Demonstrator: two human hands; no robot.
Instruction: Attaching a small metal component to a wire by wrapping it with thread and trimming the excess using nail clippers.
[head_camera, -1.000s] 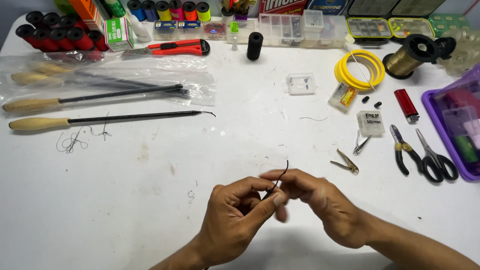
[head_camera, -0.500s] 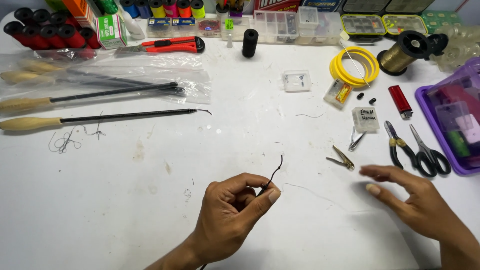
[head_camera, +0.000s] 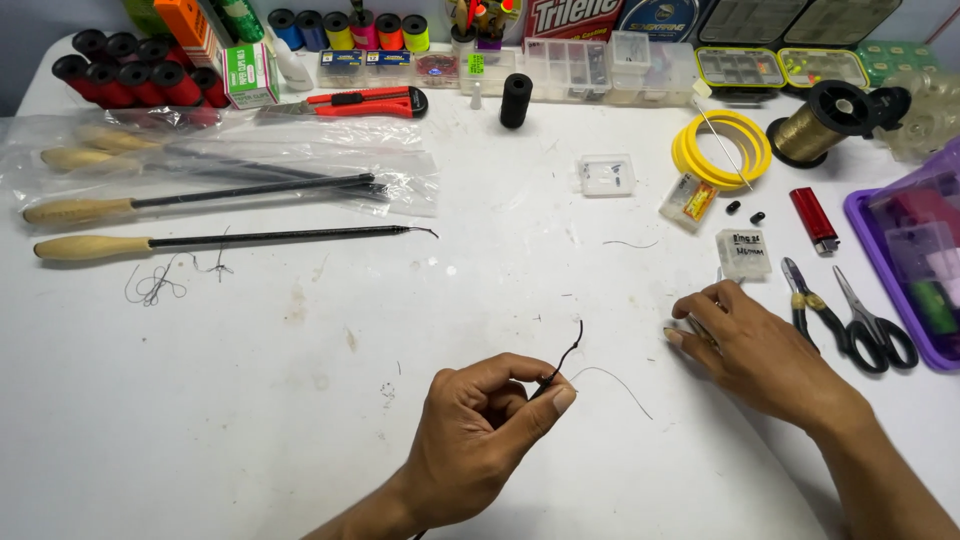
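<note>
Right hand (head_camera: 755, 345) since moved off left hand (head_camera: 480, 435), fingers loose, perhaps covering clippers; left pinches black wire (head_camera: 566, 355)

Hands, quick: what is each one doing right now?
Left hand: closed, pinching a thin dark wire between thumb and forefinger.
Right hand: resting on the table, fingers over a small metal clipper; grip cannot be told.

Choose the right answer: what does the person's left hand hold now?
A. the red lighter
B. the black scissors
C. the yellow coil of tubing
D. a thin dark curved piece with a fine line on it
D: the left hand pinches a thin dark curved piece between thumb and forefinger, while the red lighter, the black scissors and the yellow coil lie untouched on the table.
</note>
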